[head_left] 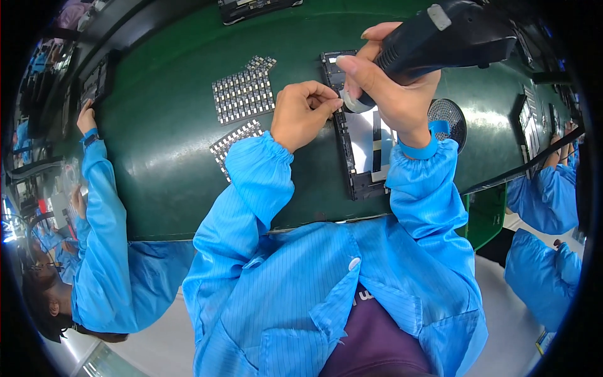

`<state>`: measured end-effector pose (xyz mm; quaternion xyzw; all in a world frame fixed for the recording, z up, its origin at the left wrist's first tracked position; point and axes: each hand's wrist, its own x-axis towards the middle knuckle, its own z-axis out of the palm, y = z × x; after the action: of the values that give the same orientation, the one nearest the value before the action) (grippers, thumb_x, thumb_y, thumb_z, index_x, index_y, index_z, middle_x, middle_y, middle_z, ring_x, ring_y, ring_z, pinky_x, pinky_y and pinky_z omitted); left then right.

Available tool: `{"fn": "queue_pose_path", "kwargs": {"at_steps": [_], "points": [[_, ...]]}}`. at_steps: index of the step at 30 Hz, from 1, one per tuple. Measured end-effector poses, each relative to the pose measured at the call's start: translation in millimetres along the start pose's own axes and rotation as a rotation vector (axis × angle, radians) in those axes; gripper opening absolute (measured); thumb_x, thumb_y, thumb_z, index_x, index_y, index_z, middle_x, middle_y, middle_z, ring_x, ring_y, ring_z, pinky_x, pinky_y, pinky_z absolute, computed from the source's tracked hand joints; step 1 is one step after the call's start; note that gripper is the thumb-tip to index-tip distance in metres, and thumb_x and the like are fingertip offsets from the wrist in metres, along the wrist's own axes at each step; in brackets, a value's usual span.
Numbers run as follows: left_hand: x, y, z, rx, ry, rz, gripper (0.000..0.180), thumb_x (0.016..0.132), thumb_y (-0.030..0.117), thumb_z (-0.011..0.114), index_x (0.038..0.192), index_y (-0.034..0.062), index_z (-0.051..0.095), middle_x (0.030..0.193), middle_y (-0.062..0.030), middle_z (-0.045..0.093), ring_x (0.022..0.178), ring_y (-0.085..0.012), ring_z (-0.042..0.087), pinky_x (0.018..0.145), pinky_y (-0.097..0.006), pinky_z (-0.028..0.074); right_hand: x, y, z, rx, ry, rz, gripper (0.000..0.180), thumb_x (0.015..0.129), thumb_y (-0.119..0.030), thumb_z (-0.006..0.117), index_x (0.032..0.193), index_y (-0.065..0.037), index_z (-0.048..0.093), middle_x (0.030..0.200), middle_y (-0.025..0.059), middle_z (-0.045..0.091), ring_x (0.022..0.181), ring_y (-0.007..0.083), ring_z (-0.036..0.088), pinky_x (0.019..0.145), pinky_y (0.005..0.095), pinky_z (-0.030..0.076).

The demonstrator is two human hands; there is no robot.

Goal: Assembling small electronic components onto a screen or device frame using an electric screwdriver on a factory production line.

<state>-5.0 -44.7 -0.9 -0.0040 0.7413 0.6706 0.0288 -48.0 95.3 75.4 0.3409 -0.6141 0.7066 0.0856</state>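
Note:
My right hand (396, 94) is wrapped round a bulky black handheld power tool (446, 41); its exact kind is unclear. The tool's pale rounded end (359, 102) points down over a black rectangular device frame (348, 169) with a shiny silver-white panel (362, 147). At the frame's left edge, my left hand (301, 113) pinches with thumb and forefinger, close to that end. Whatever is between those fingertips is too small to make out. Left of my left hand lie a dark sheet with rows of small white-marked parts (242, 97) and a smaller similar sheet (229, 147).
Everything lies on a green worktable (169, 157). A round black mesh-topped object (447, 122) is beside my right wrist. Another black device (257, 7) sits at the far edge. Co-workers in blue sleeves (107, 188) work at both sides. A dark bar (521, 166) crosses at right.

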Motion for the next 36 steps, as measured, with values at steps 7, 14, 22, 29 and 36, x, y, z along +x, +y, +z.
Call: {"fn": "queue_pose_path", "kwargs": {"at_steps": [7,14,22,29,36], "points": [[4.5,2.1,-2.6,-0.094,0.011,-0.185,0.013,0.072,0.002,0.068,0.081,-0.0046,0.061,0.069,-0.0070,0.062,0.059,-0.0096,0.060,0.045,-0.022,0.048,0.2,9.1,8.3,0.041,0.086,0.087,0.024,0.069,-0.003,0.074,0.088,0.000,0.060,0.061,0.0019,0.061,0.054,0.0055,0.057,0.049,0.0182,0.043],[5.3,-0.3,-4.7,-0.089,0.013,-0.199,0.011,0.072,0.002,0.068,0.080,-0.0040,0.061,0.069,-0.0069,0.062,0.058,-0.0094,0.059,0.044,-0.022,0.047,0.7,13.4,7.8,-0.058,-0.035,0.052,0.034,0.073,0.008,0.066,0.102,0.003,0.049,0.064,0.0074,0.058,0.051,0.0119,0.055,0.045,0.0236,0.045],[2.2,1.3,-3.5,-0.097,0.017,-0.084,0.008,0.072,0.001,0.067,0.076,-0.0030,0.062,0.064,-0.0070,0.063,0.055,-0.0091,0.059,0.048,-0.022,0.047,-12.1,-0.2,18.7,-0.045,-0.091,0.095,0.033,0.074,0.009,0.065,0.098,0.000,0.045,0.066,0.0077,0.057,0.057,0.0106,0.056,0.052,0.0222,0.045],[4.9,0.5,-13.7,0.070,0.000,0.004,0.009,0.073,0.006,0.068,0.076,-0.0018,0.065,0.063,-0.0084,0.064,0.057,-0.0106,0.060,0.051,-0.024,0.048,-11.1,1.2,20.7,0.023,-0.084,0.085,0.035,0.073,0.008,0.067,0.100,0.000,0.045,0.063,0.0070,0.055,0.055,0.0103,0.054,0.051,0.0221,0.044],[38.9,18.7,-84.2,0.847,0.330,0.054,0.030,0.067,0.028,0.075,0.085,0.0048,0.068,0.086,-0.0106,0.064,0.084,-0.0289,0.061,0.075,-0.037,0.048,-13.1,14.0,13.9,-0.027,-0.101,0.016,0.033,0.073,0.011,0.063,0.098,-0.001,0.045,0.061,0.0046,0.054,0.052,0.0091,0.053,0.047,0.0218,0.042]]}}
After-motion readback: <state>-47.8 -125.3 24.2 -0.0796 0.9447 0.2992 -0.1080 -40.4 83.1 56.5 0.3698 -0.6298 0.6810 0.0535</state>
